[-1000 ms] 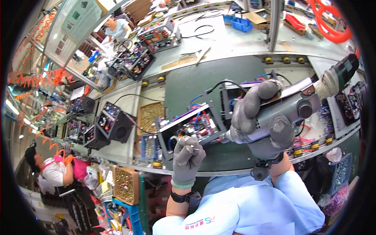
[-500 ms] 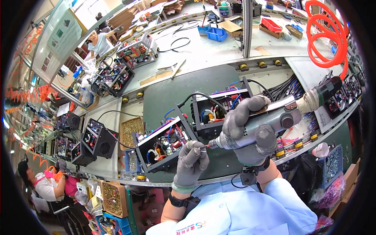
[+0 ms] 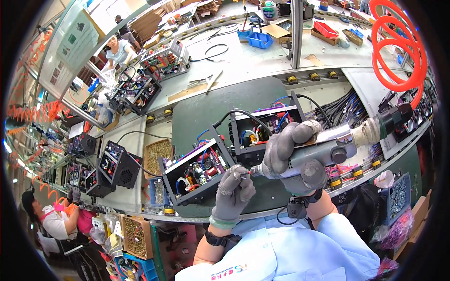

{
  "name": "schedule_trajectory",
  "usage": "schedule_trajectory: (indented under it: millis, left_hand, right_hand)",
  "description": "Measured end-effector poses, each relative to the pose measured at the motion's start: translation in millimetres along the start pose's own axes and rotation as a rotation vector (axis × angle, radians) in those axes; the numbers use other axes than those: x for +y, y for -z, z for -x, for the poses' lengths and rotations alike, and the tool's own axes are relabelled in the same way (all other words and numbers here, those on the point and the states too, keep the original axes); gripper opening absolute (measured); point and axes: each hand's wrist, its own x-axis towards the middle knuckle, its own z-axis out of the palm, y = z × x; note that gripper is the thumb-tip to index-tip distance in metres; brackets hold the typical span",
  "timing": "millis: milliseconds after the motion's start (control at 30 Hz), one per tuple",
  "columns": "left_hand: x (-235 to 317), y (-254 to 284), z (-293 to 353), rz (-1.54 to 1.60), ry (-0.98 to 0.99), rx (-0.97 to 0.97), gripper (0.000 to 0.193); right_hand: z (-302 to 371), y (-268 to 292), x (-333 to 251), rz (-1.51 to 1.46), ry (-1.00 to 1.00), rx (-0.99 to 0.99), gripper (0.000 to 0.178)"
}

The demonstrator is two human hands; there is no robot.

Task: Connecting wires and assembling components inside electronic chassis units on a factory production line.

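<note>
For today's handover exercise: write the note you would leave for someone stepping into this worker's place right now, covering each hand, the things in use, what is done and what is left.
Right hand: gloved, wrapped around the powered screwdriver, whose tip points left toward the left fingers.
Left hand: gloved, fingertips pinching something small at the driver tip, probably a screw; too small to be sure.
Open black electronics box sits just beyond the left hand; a second open box lies behind the driver. Tray of small parts lies left of them.
Done: driver in hand, tip met by the fingers.
Left: the tip is not yet on either box.
</note>
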Motion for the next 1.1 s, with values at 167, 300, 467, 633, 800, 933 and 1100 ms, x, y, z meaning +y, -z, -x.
schedule_trajectory:
  millis: [167, 300, 467, 633, 800, 933, 1100]
  left_hand:
    - [-7, -4, -3, -0.276, -0.151, 0.107, 0.022]
    - [-20, -6, -4, -0.425, -0.297, 0.193, 0.022]
    - [-20, -7, -3, -0.562, 0.179, 0.123, 0.024]
    - [11, -6, -19, -1.71, -0.624, 0.044, 0.019]
    - [73, 9, -77, -2.317, -0.631, 0.393, 0.042]
    - [79, 16, -120, -2.423, -0.296, 0.257, 0.057]
    - [81, 21, -128, -2.368, -0.127, 0.281, 0.064]
  right_hand:
    - [0, -8, -1, 0.06, -0.019, 0.045, 0.056]
    - [11, -15, 0, 0.083, -0.05, 0.255, 0.055]
    - [-8, 4, 9, 0.074, -0.062, 0.186, 0.054]
    - [-74, 37, 28, 0.287, -0.171, 0.224, 0.043]
    - [-116, 73, 81, 0.531, -0.105, 0.215, 0.032]
    - [-121, 97, 105, 0.599, -0.173, 0.197, 0.031]
    - [-121, 107, 114, 0.623, -0.179, 0.192, 0.028]
